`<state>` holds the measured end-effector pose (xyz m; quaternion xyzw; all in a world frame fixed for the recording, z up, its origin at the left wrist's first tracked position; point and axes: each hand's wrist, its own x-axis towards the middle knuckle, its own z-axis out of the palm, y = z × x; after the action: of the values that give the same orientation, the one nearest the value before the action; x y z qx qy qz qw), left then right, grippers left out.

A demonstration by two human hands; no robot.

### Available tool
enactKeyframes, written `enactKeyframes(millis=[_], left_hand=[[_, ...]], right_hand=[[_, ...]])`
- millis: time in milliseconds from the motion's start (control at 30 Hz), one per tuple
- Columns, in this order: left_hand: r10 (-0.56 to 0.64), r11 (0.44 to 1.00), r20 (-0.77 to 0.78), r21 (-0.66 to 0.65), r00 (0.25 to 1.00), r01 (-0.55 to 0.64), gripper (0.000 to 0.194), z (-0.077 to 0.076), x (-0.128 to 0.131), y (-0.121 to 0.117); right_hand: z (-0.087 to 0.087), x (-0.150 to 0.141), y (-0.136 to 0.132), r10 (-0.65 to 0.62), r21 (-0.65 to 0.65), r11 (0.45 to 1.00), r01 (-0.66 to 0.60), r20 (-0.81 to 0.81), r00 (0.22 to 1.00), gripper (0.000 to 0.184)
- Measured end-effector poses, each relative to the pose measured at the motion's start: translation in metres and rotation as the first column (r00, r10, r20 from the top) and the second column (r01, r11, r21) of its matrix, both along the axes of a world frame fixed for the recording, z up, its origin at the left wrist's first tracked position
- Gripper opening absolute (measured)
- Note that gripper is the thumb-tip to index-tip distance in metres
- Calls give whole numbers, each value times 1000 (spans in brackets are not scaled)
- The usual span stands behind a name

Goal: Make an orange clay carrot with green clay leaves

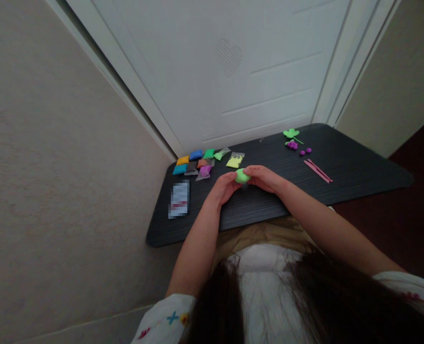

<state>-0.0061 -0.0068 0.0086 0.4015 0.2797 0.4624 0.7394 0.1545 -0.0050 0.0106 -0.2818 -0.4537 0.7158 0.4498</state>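
Between my two hands is a smooth lump of light green modelling clay [242, 176], held above the dark table. My left hand [225, 188] grips its left side, thumb on top. On the other side, the fingers of my right hand [264, 177] are closed on it. Parts of the fingers below the clay are hidden. Just beyond the hands lies a clear bag of yellow clay [235, 160]. Over to the right are a green clay leaf shape with a stem [291, 133], a cluster of purple clay balls [292, 145] and two loose purple balls [305, 151].
Several bags of coloured clay [196, 155] lie at the table's back left, with a phone-like blurred rectangle [179, 199] in front of them. Pink sticklike tools [318, 171] rest on the right. The black table [362, 167] stands against a white door [269, 57].
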Motion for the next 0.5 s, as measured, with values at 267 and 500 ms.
enactKeyframes(millis=[267,500], left_hand=[[63,998,31,17,998,-64,11,0,-2,2],[7,1000,42,-1,999,-7,19,1,-3,2]], right_hand=[[-1,-1,1,1,-6,1000,-1,5,1000,18],[-3,0,2,-1,28,1000,1,-4,1000,20]])
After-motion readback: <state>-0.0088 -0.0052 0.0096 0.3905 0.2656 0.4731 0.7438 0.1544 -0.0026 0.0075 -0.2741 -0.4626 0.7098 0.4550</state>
